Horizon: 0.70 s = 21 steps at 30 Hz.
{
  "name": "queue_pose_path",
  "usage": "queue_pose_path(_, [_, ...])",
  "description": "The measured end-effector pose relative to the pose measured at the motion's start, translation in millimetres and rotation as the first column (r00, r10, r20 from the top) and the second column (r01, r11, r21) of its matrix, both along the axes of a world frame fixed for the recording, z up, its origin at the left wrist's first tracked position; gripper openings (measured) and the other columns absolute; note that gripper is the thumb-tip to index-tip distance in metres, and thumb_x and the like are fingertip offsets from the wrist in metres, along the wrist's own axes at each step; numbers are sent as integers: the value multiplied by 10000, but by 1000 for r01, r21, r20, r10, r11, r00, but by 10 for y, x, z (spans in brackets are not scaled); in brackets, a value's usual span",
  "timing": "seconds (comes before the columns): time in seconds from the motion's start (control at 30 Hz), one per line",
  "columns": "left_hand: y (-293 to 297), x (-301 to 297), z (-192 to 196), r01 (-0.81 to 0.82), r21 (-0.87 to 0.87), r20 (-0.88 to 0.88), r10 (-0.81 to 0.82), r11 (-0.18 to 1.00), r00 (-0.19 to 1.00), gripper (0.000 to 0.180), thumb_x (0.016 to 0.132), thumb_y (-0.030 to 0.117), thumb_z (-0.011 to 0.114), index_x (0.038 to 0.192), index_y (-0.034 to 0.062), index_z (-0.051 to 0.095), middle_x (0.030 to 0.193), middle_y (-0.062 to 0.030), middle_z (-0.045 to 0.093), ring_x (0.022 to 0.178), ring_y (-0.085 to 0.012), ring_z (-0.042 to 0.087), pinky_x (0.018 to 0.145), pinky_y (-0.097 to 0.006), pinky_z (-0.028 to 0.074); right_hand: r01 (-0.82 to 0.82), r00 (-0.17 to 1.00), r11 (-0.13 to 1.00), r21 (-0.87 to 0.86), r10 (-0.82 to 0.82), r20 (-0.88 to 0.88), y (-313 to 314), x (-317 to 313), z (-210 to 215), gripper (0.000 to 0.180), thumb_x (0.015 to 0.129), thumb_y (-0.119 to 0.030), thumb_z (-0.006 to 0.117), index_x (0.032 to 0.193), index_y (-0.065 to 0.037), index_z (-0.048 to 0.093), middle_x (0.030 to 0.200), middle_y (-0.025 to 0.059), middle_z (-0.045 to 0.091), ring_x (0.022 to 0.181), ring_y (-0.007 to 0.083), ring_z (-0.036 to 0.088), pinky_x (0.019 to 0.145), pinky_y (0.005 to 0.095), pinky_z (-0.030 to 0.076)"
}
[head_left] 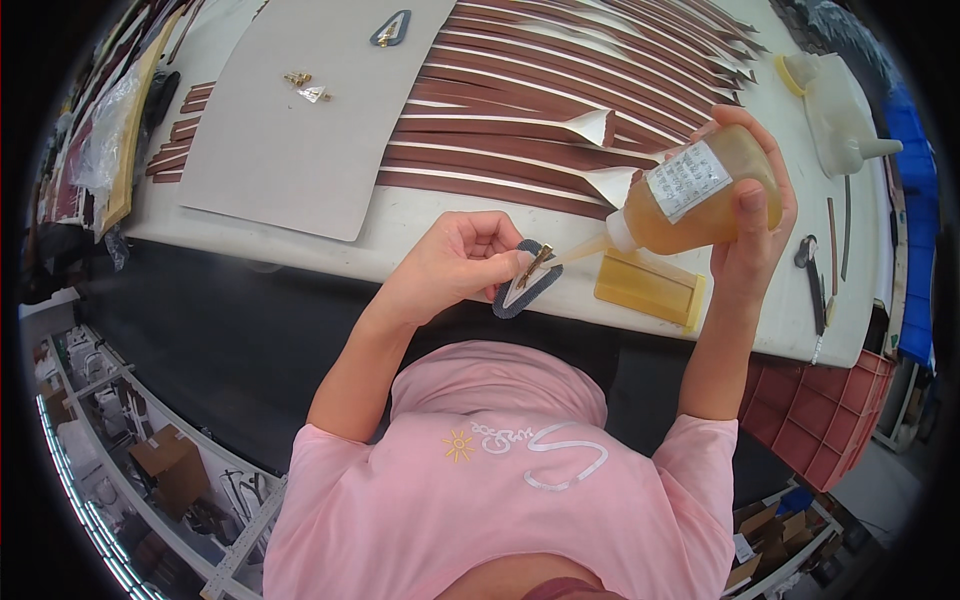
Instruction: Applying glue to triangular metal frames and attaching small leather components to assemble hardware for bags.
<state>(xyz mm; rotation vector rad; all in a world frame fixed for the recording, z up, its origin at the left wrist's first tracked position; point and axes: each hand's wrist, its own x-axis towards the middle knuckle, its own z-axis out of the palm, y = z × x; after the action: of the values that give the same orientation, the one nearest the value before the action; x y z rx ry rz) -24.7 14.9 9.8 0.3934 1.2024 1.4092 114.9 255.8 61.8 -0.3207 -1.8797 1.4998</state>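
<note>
Just right—glue bottle nozzle at left-held clip

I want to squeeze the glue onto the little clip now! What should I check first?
1. Right hand grips the glue bottle firmly: ok.
2. Nozzle aims at the metal clip: ok.
3. Left hand holds the clip and dark oval piece steady: ok.
4. Left fingertips are clear of the nozzle tip: cannot tell, they sit very close.
5. Glue already at the tip: cannot tell.
6. Brown strips on the table lie away from drips: ok.
</note>
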Motion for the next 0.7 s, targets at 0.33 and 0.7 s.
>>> queue_pose_path(0.33, [-2,7,-10,10,-7,-24,-10,1000,1000,116,895,119,663,854,21,615,732,-2,642,613,-18,569,533,-166,449,27,1000,1000,-3,-27,-5,23,18,-6,754,794,-542,699,1242,47,555,1054,127,632,956,187,649,830,287,532])
queue_pose_path(0.7, [6,17,1,12,-3,-29,-12,1000,1000,149,908,143,680,854,43,583,747,21,619,602,-6,546,518,-159,437,15,1000,1000,-7,-15,-5,-19,-9,6,700,758,-501,762,1216,5,604,1108,89,642,1020,154,615,896,273,477])
